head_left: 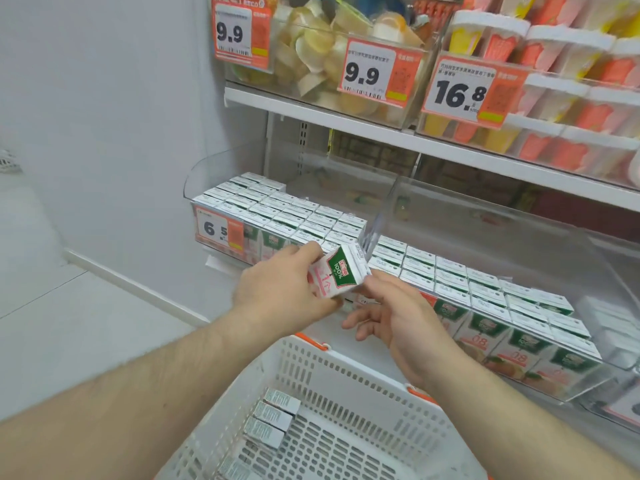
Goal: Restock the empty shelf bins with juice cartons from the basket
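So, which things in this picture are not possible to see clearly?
All in the head view:
- Small print on the juice carton: blurred and partly covered by the left hand and right hand.
- Basket: its near part is cut off by the bottom edge, so the count of cartons left inside is unknown.
- Rear of the right bin: glare on the clear plastic hides it.
- 6.5 price tag: fine print too small.

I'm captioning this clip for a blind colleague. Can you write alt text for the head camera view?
The left hand grips a juice carton before two clear shelf bins packed with cartons, the right hand open just beneath it. Below sits a white basket holding a few more.
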